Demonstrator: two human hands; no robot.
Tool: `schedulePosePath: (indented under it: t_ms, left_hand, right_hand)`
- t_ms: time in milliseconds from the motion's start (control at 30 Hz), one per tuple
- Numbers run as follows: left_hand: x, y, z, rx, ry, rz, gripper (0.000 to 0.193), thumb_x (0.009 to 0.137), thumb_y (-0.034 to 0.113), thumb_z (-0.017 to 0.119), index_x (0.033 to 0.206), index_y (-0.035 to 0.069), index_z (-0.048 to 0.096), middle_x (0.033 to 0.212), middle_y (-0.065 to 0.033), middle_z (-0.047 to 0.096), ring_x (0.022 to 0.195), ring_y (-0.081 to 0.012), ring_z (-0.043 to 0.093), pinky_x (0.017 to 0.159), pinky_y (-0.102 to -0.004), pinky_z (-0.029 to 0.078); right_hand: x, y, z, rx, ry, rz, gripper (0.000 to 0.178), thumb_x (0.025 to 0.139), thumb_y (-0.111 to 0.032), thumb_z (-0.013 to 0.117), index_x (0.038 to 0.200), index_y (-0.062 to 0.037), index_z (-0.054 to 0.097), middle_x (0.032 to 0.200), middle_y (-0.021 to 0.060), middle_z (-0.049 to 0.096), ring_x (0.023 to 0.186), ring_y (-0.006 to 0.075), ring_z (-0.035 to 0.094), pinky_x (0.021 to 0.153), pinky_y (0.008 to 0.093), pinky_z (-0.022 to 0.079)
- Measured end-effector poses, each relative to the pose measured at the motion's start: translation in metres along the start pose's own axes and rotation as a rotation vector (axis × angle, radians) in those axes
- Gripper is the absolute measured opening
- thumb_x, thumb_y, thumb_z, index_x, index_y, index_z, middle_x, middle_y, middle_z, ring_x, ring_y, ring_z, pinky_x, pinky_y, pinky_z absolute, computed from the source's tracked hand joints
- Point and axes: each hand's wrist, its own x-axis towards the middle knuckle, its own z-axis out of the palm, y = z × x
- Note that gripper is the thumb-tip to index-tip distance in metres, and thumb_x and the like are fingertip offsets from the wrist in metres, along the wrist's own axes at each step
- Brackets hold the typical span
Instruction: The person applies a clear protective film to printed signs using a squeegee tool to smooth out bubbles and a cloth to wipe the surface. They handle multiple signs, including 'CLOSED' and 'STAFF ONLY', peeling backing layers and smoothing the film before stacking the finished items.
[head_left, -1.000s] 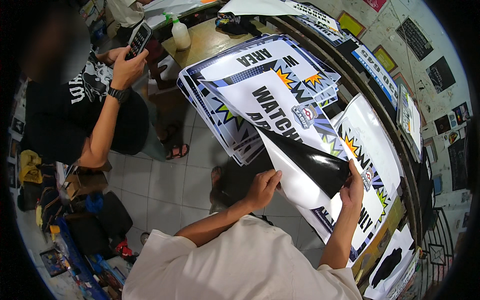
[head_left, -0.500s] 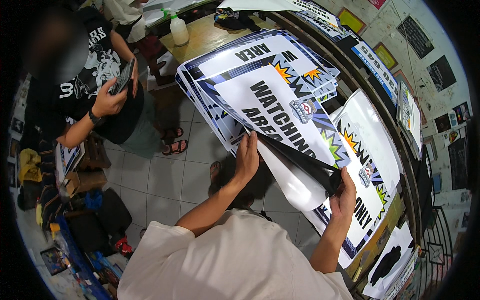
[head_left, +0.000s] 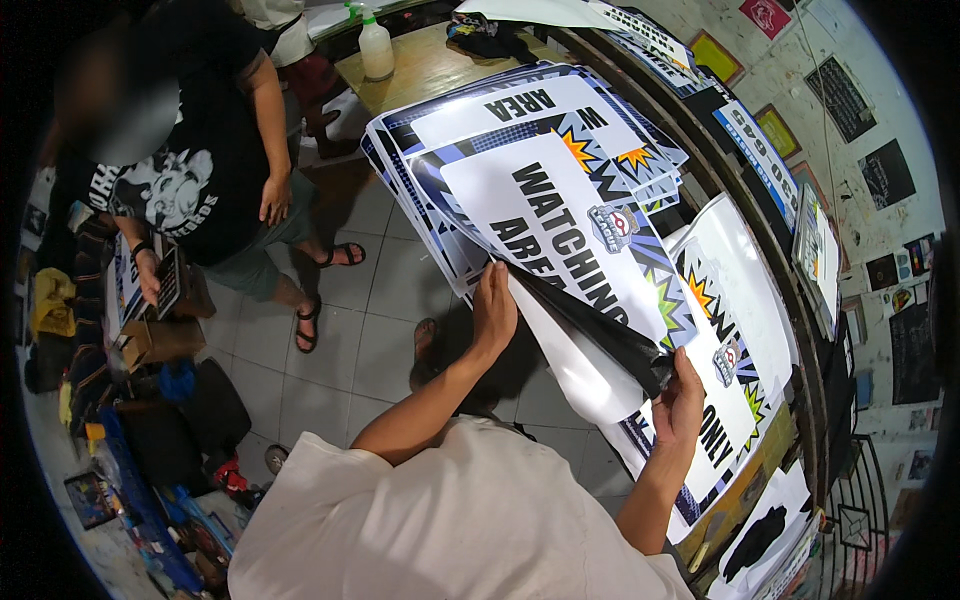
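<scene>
A printed sign sheet (head_left: pixel 560 180) with a white panel, bold black lettering and a badge lies on top of a pile. Its near edge curls up, showing a glossy black underside (head_left: pixel 600 338). Below that edge a white sheet (head_left: pixel 578 368) droops past the table. My left hand (head_left: pixel 493 318) is closed on the sign sheet's near left corner. At its near right corner, my right hand (head_left: pixel 680 402) pinches the black underside between thumb and fingers; the fingertips are partly hidden. A second printed sign (head_left: pixel 712 425) with starburst graphics lies flat just right of this hand.
More signs (head_left: pixel 455 130) are stacked beneath. A spray bottle (head_left: pixel 376 48) and dark cloth (head_left: pixel 490 38) sit at the table's far end. Dark rails (head_left: pixel 770 235) run along its right side. A person (head_left: pixel 190 150) stands at the left with a phone-like device, near a cardboard box (head_left: pixel 160 342).
The person at left has lowered the device and shifted stance. My hands keep hold of the sheet; the right one has moved slightly nearer, and the black fold is a little narrower.
</scene>
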Motion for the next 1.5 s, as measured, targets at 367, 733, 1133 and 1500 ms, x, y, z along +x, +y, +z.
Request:
schedulePosePath:
  t_ms: [367,733,1133,1500]
  left_hand:
    - [-0.02,-0.02,-0.005,0.083,0.074,0.215,0.04,0.11,0.029,0.043,0.095,-0.005,0.056,0.082,-0.0242,0.058,0.076,-0.0414,0.052,0.072,-0.0442,0.042]
    - [-0.04,-0.012,-0.007,0.118,0.054,0.345,0.033,0.109,0.024,0.047,0.09,0.0,0.058,0.07,-0.0198,0.059,0.064,-0.0371,0.058,0.061,-0.0438,0.043]
    - [-0.042,-0.027,-0.008,0.164,0.111,0.435,0.029,0.107,0.019,0.044,0.1,-0.004,0.06,0.083,-0.0267,0.064,0.08,-0.0476,0.063,0.067,-0.0499,0.047]
    - [-0.048,-0.033,-0.006,0.058,0.067,0.404,0.034,0.109,0.024,0.045,0.088,-0.001,0.052,0.065,-0.0199,0.051,0.059,-0.0383,0.051,0.057,-0.045,0.038]
  right_hand:
    - [-0.014,-0.023,-0.022,-0.149,0.078,-0.302,0.034,0.103,-0.031,0.06,0.118,-0.0005,0.064,0.103,0.0123,0.071,0.087,0.0199,0.069,0.085,0.0383,0.059]
    - [-0.007,0.033,0.149,-1.298,-0.543,-0.831,0.039,0.089,-0.031,0.077,0.112,-0.0017,0.07,0.101,0.0177,0.069,0.096,0.0364,0.067,0.083,0.0421,0.053]
    - [0.052,0.068,0.18,-1.379,-0.728,-0.603,0.026,0.091,-0.025,0.073,0.098,-0.0001,0.078,0.086,0.019,0.075,0.076,0.0304,0.073,0.073,0.0375,0.056]
    - [0.075,0.05,0.172,-1.367,-0.821,-0.286,0.034,0.099,-0.03,0.068,0.103,0.0029,0.075,0.075,0.0125,0.069,0.069,0.0166,0.06,0.067,0.0342,0.049]
